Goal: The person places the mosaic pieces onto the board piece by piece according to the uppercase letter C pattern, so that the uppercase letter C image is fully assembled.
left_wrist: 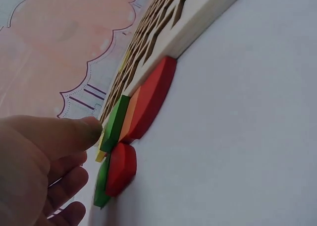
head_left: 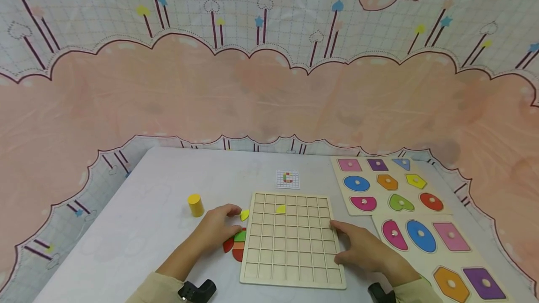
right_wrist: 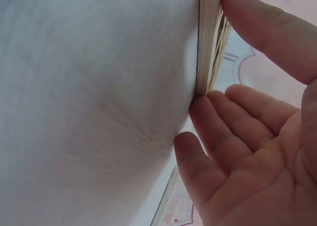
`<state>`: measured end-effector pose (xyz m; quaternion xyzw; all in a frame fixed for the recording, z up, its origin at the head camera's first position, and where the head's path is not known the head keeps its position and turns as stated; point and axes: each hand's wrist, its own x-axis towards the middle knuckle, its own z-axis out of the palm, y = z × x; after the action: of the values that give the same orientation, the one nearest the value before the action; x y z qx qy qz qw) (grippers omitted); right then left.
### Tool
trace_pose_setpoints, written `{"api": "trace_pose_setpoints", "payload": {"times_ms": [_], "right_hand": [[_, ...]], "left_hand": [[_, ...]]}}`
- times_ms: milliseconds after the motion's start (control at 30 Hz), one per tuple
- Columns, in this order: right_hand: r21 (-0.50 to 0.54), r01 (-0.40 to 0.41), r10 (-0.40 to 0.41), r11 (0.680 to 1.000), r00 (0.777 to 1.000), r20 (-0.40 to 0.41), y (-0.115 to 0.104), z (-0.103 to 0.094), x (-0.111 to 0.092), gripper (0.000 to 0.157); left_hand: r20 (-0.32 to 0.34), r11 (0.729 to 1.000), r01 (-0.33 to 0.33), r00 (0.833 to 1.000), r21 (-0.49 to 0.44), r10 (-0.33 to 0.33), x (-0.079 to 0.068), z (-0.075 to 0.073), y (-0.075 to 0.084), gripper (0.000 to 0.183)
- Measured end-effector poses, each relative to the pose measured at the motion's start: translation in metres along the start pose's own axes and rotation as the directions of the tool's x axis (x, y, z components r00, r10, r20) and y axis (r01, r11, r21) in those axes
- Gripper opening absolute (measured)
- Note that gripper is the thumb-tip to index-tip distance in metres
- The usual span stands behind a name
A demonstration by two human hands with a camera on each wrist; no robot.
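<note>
A wooden grid board (head_left: 292, 247) lies flat on the white table, with one yellow tile (head_left: 280, 209) in an upper cell. Along its left edge are small coloured blocks: a yellow block (head_left: 244, 215), a green block (left_wrist: 118, 123), and red blocks (left_wrist: 154, 99) with orange parts. My left hand (head_left: 216, 226) reaches in beside them, fingers apart; its thumb is close to the green block, and whether it touches is unclear. At the board's right edge, my right hand (head_left: 364, 247) rests thumb and fingertips against the side, not curled round it.
A small card (head_left: 287, 179) with a coloured grid pattern lies behind the board. To the left stands a yellow cylinder (head_left: 195, 205). Two shape-puzzle boards with knobbed pieces, one behind (head_left: 370, 191) and one in front (head_left: 425, 261), lie on the right.
</note>
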<state>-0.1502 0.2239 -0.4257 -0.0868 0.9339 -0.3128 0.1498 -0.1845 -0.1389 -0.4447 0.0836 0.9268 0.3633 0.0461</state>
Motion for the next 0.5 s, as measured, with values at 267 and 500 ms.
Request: {"api": "trace_pose_setpoints", "payload": {"times_ms": [267,500], "right_hand": [[-0.007,-0.037,0.037,0.999,0.999,0.004,-0.002,0.0,0.0,0.085],[-0.004,-0.024,0.024,1.0,1.0,0.004,-0.002,0.0,0.0,0.085]], "left_hand": [[0.046,0.999,-0.034,0.998,-0.011,0.034,-0.019,-0.006,0.0,0.038],[0.063,0.998,-0.065,0.996,0.009,0.065,-0.024,-0.006,-0.001,0.035]]}}
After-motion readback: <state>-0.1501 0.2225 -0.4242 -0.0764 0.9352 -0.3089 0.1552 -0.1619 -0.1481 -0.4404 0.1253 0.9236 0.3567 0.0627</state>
